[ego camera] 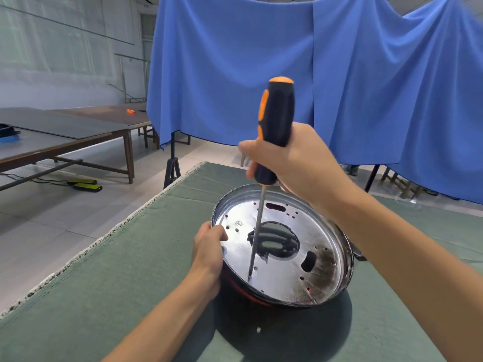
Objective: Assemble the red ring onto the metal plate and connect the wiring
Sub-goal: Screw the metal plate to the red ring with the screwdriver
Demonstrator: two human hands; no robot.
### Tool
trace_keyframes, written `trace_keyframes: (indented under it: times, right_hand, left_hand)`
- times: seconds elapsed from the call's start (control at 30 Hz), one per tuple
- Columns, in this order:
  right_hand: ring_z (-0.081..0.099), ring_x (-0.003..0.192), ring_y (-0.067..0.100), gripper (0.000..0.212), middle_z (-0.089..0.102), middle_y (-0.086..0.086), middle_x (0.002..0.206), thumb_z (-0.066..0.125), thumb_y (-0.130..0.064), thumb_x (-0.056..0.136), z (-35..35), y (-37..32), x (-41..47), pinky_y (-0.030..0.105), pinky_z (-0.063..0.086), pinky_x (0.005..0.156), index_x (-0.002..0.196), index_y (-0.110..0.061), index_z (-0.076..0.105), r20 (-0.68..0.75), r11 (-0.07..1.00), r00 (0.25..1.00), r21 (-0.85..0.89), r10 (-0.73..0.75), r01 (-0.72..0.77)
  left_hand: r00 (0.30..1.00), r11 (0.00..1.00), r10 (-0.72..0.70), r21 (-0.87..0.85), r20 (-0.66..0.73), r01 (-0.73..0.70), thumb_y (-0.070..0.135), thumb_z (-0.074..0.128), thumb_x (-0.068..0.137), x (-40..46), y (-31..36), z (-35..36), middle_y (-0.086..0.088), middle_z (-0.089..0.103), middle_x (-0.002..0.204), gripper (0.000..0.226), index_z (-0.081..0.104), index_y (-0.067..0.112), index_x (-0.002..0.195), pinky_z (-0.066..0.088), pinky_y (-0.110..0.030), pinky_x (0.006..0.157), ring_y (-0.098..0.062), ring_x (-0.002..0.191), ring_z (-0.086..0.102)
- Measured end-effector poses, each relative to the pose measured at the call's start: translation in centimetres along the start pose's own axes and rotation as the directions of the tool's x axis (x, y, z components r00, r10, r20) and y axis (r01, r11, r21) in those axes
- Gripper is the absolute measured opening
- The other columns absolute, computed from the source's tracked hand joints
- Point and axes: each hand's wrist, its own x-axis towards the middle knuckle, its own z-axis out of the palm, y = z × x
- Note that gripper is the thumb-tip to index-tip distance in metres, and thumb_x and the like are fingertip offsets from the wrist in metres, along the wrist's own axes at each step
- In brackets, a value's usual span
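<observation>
A person drives a screwdriver into a round metal plate on a green-covered workbench.

Blue cloth hangs as a backdrop behind the green mat covering the bench, with long wooden tables off to the left. The metal plate, a shiny perforated disc with a raised rim and a large central opening, sits tilted on the mat, the red ring showing beneath its near edge. The right hand wraps its fingers around the black-and-orange screwdriver, whose tip meets the plate near its front edge. The left hand grips the plate's left rim, fingers curled over it.
</observation>
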Motion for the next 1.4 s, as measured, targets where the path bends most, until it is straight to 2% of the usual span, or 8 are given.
trace_keyframes:
  times: [0.4,0.63,0.83,0.97,1.07,1.13,1.27,1.4]
  right_hand:
    - [0.038,0.043,0.011,0.024,0.049,0.002,0.045,0.055,-0.018,0.063,-0.7,1.0,-0.3,0.016,0.028,0.038,0.040,-0.021,0.048,0.161,0.914,0.979,0.366,0.123,-0.175]
    - [0.049,0.042,0.007,0.044,0.062,0.001,0.048,0.066,-0.047,0.082,0.5,1.3,-0.9,0.017,0.046,0.047,0.060,-0.017,0.045,-0.199,0.993,0.976,0.098,0.087,-0.069]
    - [0.056,0.041,0.005,0.044,0.065,0.001,0.054,0.070,-0.047,0.080,0.8,1.7,-1.1,0.032,0.056,0.055,0.071,-0.006,0.053,-0.334,0.992,0.943,-0.122,-0.001,-0.042]
    - [0.050,0.039,0.001,0.042,0.066,0.001,0.053,0.067,-0.036,0.085,0.2,1.9,-0.4,0.010,0.039,0.043,0.057,-0.012,0.047,-0.214,0.993,0.976,-0.103,0.026,-0.049]
    - [0.048,0.038,0.002,0.039,0.068,0.007,0.058,0.067,-0.031,0.086,-0.2,1.8,-0.3,0.009,0.036,0.041,0.057,-0.015,0.046,-0.133,0.995,0.989,-0.064,0.072,-0.081]
    - [0.050,0.040,0.005,0.034,0.069,0.007,0.065,0.070,-0.038,0.080,-1.0,1.2,0.0,0.016,0.040,0.042,0.064,-0.016,0.049,-0.123,0.978,0.985,-0.157,0.121,-0.140]
    - [0.064,0.064,0.022,0.045,0.064,0.001,0.070,0.059,-0.061,0.067,-3.2,-1.9,1.9,0.036,0.052,0.055,0.080,-0.018,0.055,-0.344,0.833,0.938,-0.510,0.032,-0.215]
    - [0.043,0.057,0.020,0.057,0.052,0.003,0.061,0.043,-0.067,0.082,-2.8,-4.9,3.6,0.028,0.020,0.048,0.061,-0.015,0.052,-0.264,0.371,0.964,-0.896,0.001,-0.246]
  left_hand:
    - [0.992,0.967,-0.122,0.226,0.021,0.114,0.008,0.040,0.081,-0.6,1.1,0.2,-0.004,0.037,0.072,0.010,0.040,0.017,0.076,0.028,-0.023,0.050,-0.020,0.055,0.031]
    - [0.994,0.904,-0.091,0.423,0.062,0.056,0.011,0.043,0.082,0.1,2.0,-0.7,-0.008,0.046,0.071,0.006,0.044,0.012,0.077,0.053,-0.038,0.059,-0.026,0.058,0.047]
    - [0.936,0.369,0.348,0.910,0.053,-0.188,0.034,0.050,0.087,-0.1,2.5,-1.7,-0.006,0.056,0.102,0.020,0.060,0.019,0.096,0.042,-0.035,0.080,-0.029,0.100,0.052]
    - [0.685,0.483,0.616,0.501,0.389,-0.718,0.035,0.054,0.085,-2.8,2.8,-0.7,0.009,0.059,0.090,0.022,0.067,0.029,0.101,0.046,-0.021,0.079,-0.008,0.088,0.058]
    - [0.687,0.749,0.357,0.245,0.634,-0.615,0.044,0.054,0.087,-4.1,2.5,0.2,0.001,0.068,0.080,0.022,0.062,0.032,0.103,0.050,-0.023,0.073,-0.014,0.074,0.063]
    - [0.670,0.681,0.370,0.302,0.644,-0.667,0.027,0.051,0.097,-3.6,2.0,0.2,-0.002,0.068,0.071,0.013,0.063,0.021,0.097,0.049,-0.024,0.066,-0.015,0.065,0.063]
    - [0.585,0.552,0.436,0.310,0.685,-0.774,0.013,0.047,0.099,-3.0,1.8,0.0,-0.001,0.069,0.067,0.023,0.062,0.011,0.083,0.050,-0.023,0.062,-0.011,0.061,0.063]
    - [0.607,0.585,0.400,0.319,0.686,-0.746,0.019,0.049,0.099,-3.0,1.9,-0.1,0.001,0.070,0.070,0.023,0.063,0.013,0.081,0.055,-0.029,0.068,-0.012,0.063,0.066]
